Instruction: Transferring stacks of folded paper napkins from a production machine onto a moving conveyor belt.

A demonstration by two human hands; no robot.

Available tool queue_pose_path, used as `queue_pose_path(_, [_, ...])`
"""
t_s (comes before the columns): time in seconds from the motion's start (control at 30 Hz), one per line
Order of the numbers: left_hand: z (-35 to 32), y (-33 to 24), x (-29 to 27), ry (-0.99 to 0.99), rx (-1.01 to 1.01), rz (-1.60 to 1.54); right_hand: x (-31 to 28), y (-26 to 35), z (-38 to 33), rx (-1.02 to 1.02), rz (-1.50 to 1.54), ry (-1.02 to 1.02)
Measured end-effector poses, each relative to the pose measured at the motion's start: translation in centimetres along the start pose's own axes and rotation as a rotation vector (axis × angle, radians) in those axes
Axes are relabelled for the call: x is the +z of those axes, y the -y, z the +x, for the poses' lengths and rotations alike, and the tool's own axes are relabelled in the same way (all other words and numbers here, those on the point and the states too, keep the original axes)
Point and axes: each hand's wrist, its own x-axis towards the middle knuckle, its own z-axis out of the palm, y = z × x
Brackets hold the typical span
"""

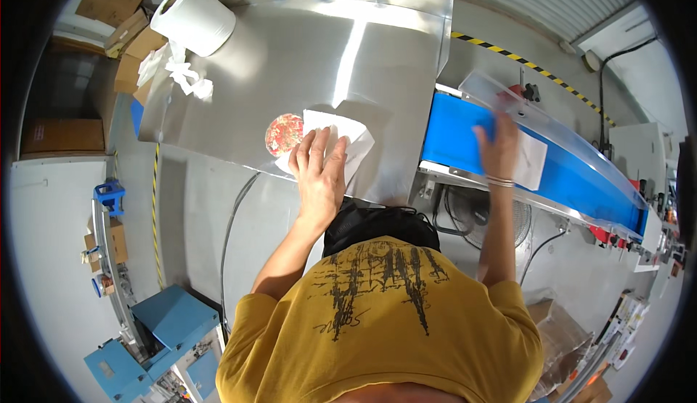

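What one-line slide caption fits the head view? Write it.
Left hand flat on white sheets beside a round patterned disc on the steel table; right hand on a sheet on the blue conveyor.

Single view only: a head-worn fisheye camera looking steeply down from above the person's yellow shirt [385, 316]. It faces forward over a steel table [312, 62] and a blue conveyor belt [573, 178] running off to the right. Both sit close, within arm's reach; the floor lies farther below. Straight edges bend toward the dark circular rim. No second view shares the scene.
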Motion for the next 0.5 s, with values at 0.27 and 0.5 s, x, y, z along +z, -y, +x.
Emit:
queue_pose_path(0.27, [0.4, 0.1, -0.9, 0.07, -0.015, -0.069, 4.9, 14.5, 2.4, -0.054, 0.99, 0.843])
queue_pose_path(0.5, [0.7, 0.3, -1.3, -0.041, -0.099, 0.021, 5.4, 12.8, 0.0, 0.296, 1.093, 0.841])
